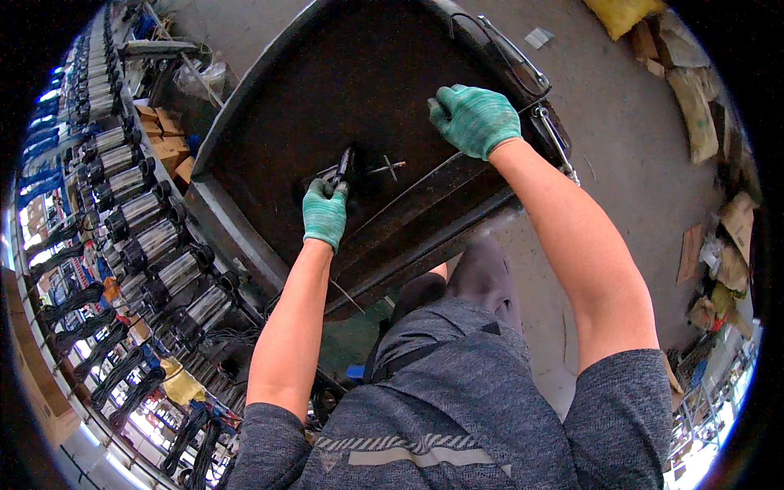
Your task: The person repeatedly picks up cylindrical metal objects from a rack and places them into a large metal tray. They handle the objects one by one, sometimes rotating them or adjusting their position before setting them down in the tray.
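Note:
My left hand (pixel 325 214), in a green knit glove, grips a dark slim tool (pixel 341 166) over the middle of a dark metal workbench (pixel 269 122). A small metal cross-shaped part (pixel 388 168) lies on the bench just right of the tool's tip. My right hand (pixel 476 118), also green-gloved, rests closed on the bench's right side, pressing near a thin wire or rod (pixel 425 173) that runs diagonally across the surface. What sits under that palm is hidden.
Rows of cylindrical metal motors with black cables (pixel 139 237) fill shelves on the left. Brown boxes (pixel 163 139) sit beside the bench. A metal clamp (pixel 555 143) hangs at the bench's right edge. Cardboard scraps and sacks (pixel 694 98) litter the concrete floor at right.

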The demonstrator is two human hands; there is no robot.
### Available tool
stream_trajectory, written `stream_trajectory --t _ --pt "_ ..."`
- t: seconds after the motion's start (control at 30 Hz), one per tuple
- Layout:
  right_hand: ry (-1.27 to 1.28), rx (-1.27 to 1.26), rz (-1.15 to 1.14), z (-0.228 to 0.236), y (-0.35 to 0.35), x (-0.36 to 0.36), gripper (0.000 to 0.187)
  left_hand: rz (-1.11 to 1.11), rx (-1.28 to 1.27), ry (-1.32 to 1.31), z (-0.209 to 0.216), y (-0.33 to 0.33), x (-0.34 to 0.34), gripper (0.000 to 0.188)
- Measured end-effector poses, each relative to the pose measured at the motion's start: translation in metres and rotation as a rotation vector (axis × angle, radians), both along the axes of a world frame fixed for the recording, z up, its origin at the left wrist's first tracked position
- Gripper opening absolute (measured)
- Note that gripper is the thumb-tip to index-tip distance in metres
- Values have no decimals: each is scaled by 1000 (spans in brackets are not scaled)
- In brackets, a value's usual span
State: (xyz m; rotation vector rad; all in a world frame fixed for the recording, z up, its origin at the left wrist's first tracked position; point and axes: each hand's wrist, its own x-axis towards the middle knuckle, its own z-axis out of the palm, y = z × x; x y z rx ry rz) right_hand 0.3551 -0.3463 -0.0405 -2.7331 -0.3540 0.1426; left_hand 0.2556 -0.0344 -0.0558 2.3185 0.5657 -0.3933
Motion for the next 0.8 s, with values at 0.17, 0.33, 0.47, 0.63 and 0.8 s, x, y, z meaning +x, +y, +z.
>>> stream_trajectory --t 0.17,0.33,0.47,0.63,0.8 --pt "30 4 5 -5 -3 -1 33 47 -131 -129 35 0 -8 25" --pt "117 -44 23 9 -1 0 36 5 -121 -227 97 13 -29 24" --pt "163 46 -2 19 0 -3 41 154 -205 -277 155 8 -58 32" --pt "220 820 82 74 51 -64 40 124 -35 -431 207 -10 -89 29" --pt "304 656 136 110 89 -142 36 148 78 -513 208 -23 -122 33"
